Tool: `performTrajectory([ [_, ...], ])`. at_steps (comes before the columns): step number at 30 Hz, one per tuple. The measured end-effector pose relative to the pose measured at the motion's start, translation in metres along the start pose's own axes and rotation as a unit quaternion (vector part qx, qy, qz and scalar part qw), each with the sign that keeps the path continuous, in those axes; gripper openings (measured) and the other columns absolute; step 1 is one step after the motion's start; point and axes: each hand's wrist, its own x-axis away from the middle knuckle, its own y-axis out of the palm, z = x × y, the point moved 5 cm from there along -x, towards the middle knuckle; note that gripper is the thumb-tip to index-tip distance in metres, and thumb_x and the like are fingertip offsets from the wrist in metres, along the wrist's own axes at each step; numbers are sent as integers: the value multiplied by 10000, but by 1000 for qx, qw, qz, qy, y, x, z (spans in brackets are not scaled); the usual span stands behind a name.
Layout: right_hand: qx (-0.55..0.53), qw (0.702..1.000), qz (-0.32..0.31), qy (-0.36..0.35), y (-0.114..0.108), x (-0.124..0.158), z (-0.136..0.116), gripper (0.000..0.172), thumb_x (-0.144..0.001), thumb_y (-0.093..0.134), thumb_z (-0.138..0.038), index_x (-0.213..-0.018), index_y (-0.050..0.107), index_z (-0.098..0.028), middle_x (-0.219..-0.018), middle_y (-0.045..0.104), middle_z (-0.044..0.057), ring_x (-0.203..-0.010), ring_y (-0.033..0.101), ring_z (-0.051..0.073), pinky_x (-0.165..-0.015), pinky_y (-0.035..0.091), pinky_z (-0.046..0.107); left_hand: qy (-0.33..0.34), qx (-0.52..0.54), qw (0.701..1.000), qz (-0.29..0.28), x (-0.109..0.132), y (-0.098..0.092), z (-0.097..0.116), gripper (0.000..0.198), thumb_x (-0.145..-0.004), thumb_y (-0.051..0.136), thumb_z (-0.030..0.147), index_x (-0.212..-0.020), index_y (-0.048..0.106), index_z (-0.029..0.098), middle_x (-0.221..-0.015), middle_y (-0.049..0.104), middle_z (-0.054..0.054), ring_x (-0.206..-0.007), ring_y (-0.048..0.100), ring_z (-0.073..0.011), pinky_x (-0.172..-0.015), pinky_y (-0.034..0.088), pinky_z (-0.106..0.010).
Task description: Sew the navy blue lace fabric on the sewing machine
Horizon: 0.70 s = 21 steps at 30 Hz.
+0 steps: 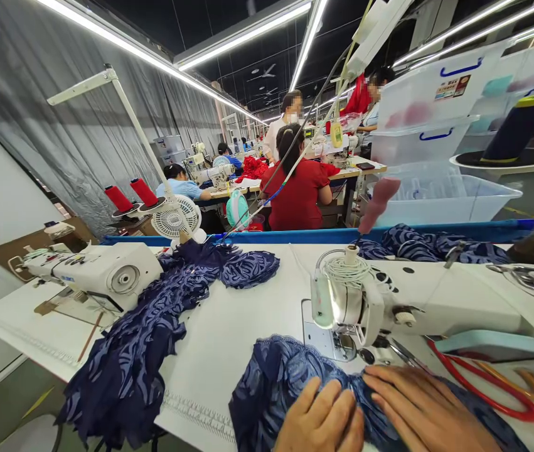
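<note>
Head view, forward-down, close over sewing table.

Dark blue lace fabric with paler leaf pattern, bunched at lower centre of frame. Lay crumpled on the white table, front edge by the needle plate.

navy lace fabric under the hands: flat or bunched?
Bunched: the navy patterned lace fabric lies rumpled in folds beneath both flat hands, left hand and right hand.

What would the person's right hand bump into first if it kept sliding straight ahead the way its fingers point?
The right hand lies flat on the navy lace fabric, fingers pointing up-left. Going on, it would probably meet the sewing machine head near its presser foot, though depth is hard to judge.
</note>
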Motion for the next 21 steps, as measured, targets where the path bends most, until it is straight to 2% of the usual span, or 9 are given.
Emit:
performTrajectory([
  [4,-70,990,-64,101,21,-20,9,238,-994,425,-308,-999,662,-295,-944,739,-37,-827,678,191,-808,448,370,21,20,999,-22,19,37,18,191,-977,570,303,-961,720,186,-966,778,-26,-906,732,-165,-1064,519,-357],
  [7,-92,977,-110,157,43,-17,12,143,-937,514,-350,-939,650,-306,-917,733,-34,-828,685,219,-738,457,374,24,2,999,-39,38,50,23,158,-945,622,317,-968,730,204,-966,783,-23,-875,744,-177,-1051,540,-383],
  [11,-133,941,-172,260,59,-12,21,86,-854,612,-358,-894,642,-287,-807,700,-28,-786,678,210,-709,465,348,28,1,999,29,35,38,23,115,-932,640,264,-943,739,205,-982,779,-4,-975,728,-181,-1187,378,-483],
  [13,-154,921,-202,294,62,-14,25,89,-829,615,-361,-855,635,-278,-769,684,-28,-768,671,214,-709,465,352,21,6,998,51,30,33,22,124,-943,628,256,-920,738,204,-955,779,3,-995,725,-175,-1206,344,-481],
  [17,-186,894,-241,328,64,-20,28,107,-817,590,-368,-806,602,-262,-749,665,-25,-776,654,209,-739,448,357,-15,19,999,30,25,30,24,121,-944,629,260,-956,738,210,-977,783,12,-978,729,-169,-1176,397,-431],
  [21,-199,884,-253,339,64,-21,26,115,-822,579,-370,-797,593,-258,-764,665,-23,-787,646,215,-769,438,378,-33,25,999,-2,20,18,24,140,-964,593,237,-990,728,206,-1021,778,18,-1004,715,-157,-1141,412,-407],
])
